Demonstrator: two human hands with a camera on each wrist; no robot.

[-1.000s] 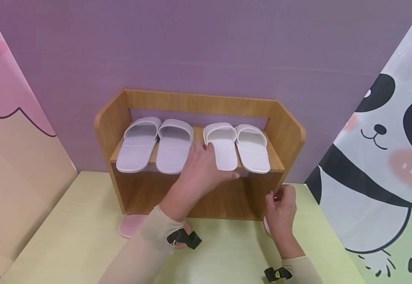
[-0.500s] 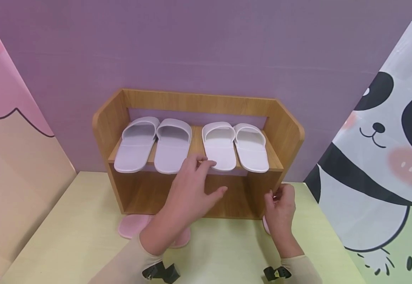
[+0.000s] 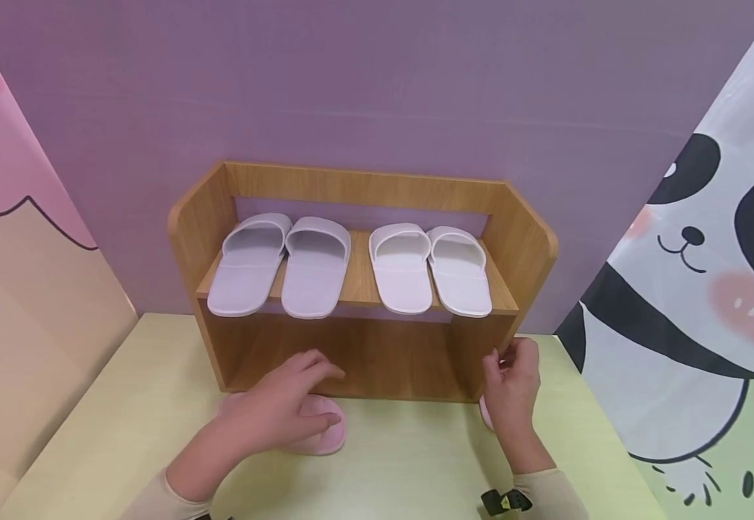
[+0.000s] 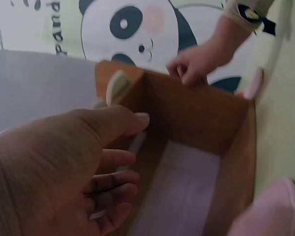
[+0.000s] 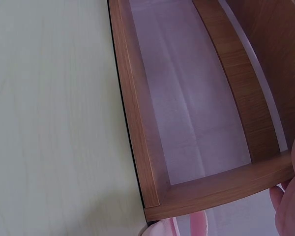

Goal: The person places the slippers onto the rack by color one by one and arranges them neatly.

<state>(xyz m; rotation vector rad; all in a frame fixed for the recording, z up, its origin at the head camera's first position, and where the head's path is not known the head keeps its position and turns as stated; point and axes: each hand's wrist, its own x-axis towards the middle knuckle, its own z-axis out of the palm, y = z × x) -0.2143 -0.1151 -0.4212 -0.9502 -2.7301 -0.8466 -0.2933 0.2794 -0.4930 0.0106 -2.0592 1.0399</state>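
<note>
My left hand (image 3: 273, 408) hovers over a pair of pink slippers (image 3: 330, 438) on the table, partly covering them. Its fingers are loosely bent, thumb apart, holding nothing. At the front edge of the right side panel of a wooden shoe rack (image 3: 367, 186), my right hand (image 3: 513, 386) has its fingers curled and grips the panel. Lavender slippers (image 3: 314, 285) stand on the upper shelf at left, white slippers (image 3: 405, 285) at right, toes to the back. Another pink slipper (image 3: 486, 413) peeks out beside the rack, mostly hidden by my right hand.
The rack stands on a pale wooden table (image 3: 409, 462) against a purple backdrop (image 3: 364, 87). Its lower compartment (image 3: 377, 354) opens toward me. A panda-printed panel (image 3: 695, 303) rises on the right, a pink and beige one (image 3: 32, 289) on the left.
My left hand has moved from between the lavender and white slippers down and left to above the pink pair. The right hand and the shelved slippers stay in place.
</note>
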